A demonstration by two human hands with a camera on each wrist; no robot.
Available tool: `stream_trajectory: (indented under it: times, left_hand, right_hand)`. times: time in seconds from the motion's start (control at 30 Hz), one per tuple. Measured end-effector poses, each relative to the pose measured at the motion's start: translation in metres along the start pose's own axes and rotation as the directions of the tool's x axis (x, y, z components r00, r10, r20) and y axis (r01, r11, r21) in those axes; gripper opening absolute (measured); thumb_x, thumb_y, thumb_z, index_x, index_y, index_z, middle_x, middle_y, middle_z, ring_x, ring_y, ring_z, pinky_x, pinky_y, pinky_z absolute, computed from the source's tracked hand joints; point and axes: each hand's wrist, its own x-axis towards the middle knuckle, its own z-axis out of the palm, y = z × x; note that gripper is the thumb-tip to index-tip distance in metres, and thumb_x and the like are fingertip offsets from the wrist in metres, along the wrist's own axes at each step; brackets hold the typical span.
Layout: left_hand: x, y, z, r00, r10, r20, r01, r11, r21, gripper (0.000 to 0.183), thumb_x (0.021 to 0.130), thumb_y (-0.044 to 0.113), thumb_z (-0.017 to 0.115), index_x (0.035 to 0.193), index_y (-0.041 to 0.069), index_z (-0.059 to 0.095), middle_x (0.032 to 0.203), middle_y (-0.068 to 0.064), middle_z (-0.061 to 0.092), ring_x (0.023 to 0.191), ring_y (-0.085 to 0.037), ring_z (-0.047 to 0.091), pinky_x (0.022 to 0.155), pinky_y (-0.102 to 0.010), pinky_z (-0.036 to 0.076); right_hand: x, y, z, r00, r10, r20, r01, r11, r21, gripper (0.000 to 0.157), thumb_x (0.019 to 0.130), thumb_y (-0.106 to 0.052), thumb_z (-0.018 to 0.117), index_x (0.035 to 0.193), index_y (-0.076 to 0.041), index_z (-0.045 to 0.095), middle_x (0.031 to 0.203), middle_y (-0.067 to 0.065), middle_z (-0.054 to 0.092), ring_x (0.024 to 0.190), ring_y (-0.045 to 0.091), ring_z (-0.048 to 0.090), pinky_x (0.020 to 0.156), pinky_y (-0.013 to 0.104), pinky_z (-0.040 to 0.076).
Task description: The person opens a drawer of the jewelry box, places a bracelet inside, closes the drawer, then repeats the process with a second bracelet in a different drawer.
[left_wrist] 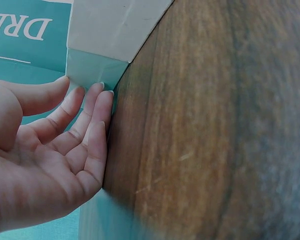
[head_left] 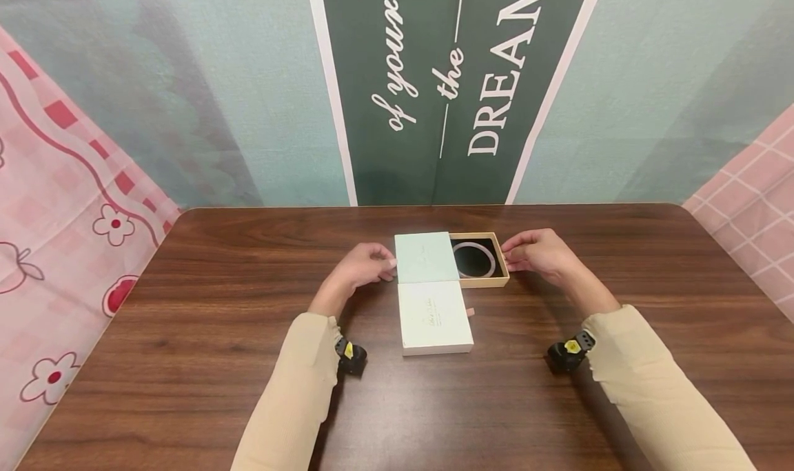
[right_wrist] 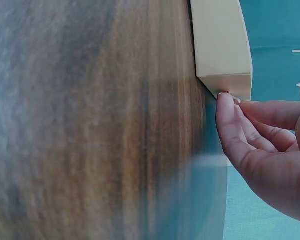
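A pale green box sleeve (head_left: 426, 258) lies flat on the table, its shallow cream drawer (head_left: 501, 278) slid partly out to the right. On the drawer's black lining rests a pale round bangle (head_left: 493, 261), partly covered by the sleeve. My left hand (head_left: 371, 264) touches the sleeve's left end with its fingertips, thumb near the top edge. At the drawer's outer end, my right hand (head_left: 538, 256) pinches a small pull tab (right_wrist: 236, 101) between thumb and fingers. Directly in front of the sleeve lies a white box (head_left: 434, 316) with faint lettering and a pinkish tab (head_left: 469, 312).
Everything lies on a dark wood-grain table (head_left: 186, 361). A printed backdrop (head_left: 434, 112) with white lettering hangs behind its far edge. Pink patterned cloths hang at the left (head_left: 68, 250) and right (head_left: 757, 202). Each wrist carries a small black camera.
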Motion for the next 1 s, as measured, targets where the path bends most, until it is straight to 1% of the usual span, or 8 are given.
stream_trajectory:
  times: [0.27, 0.5, 0.73, 1.0]
  left_hand:
    - [-0.0005, -0.0001, -0.0001, 1.0, 0.0, -0.001, 0.0, 1.0, 0.003, 0.013, 0.09, 0.013, 0.057, 0.096, 0.001, 0.059, 0.088, -0.012, 0.063, 0.082, -0.02, 0.063, 0.084, -0.037, 0.046]
    - [-0.0006, 0.0013, -0.0005, 1.0, 0.008, 0.008, -0.008, 1.0, -0.003, 0.013, 0.091, 0.012, 0.056, 0.096, 0.0, 0.058, 0.088, -0.013, 0.063, 0.084, -0.022, 0.063, 0.083, -0.037, 0.046]
    - [-0.0013, 0.0009, -0.0014, 1.0, 0.006, 0.01, -0.006, 1.0, 0.002, 0.013, 0.091, 0.012, 0.056, 0.096, 0.0, 0.058, 0.088, -0.013, 0.063, 0.084, -0.022, 0.063, 0.084, -0.037, 0.046]
    - [-0.0002, 0.0002, -0.0022, 1.0, 0.012, 0.019, -0.012, 1.0, 0.003, 0.013, 0.091, 0.012, 0.056, 0.095, 0.0, 0.058, 0.089, -0.013, 0.062, 0.084, -0.022, 0.062, 0.084, -0.037, 0.046]
  right_hand:
    - [-0.0004, -0.0005, 0.0016, 1.0, -0.003, 0.001, 0.003, 1.0, -0.008, 0.026, 0.088, 0.009, 0.046, 0.11, 0.023, 0.045, 0.089, 0.016, 0.059, 0.072, 0.015, 0.061, 0.07, 0.029, 0.052]
    - [0.0002, -0.0002, 0.0034, 0.999, -0.028, 0.017, 0.028, 0.999, 0.021, 0.025, 0.087, 0.011, 0.045, 0.107, 0.025, 0.043, 0.084, 0.014, 0.058, 0.07, 0.015, 0.06, 0.07, 0.03, 0.052]
    - [-0.0001, -0.0011, 0.0045, 0.999, -0.025, 0.02, 0.024, 1.0, 0.01, 0.026, 0.088, 0.01, 0.046, 0.109, 0.024, 0.044, 0.087, 0.016, 0.058, 0.071, 0.016, 0.06, 0.071, 0.031, 0.052]
    - [0.0014, -0.0007, 0.0048, 0.999, -0.03, 0.023, 0.029, 1.0, 0.011, 0.025, 0.087, 0.011, 0.046, 0.109, 0.025, 0.044, 0.086, 0.016, 0.058, 0.071, 0.016, 0.061, 0.07, 0.03, 0.052]
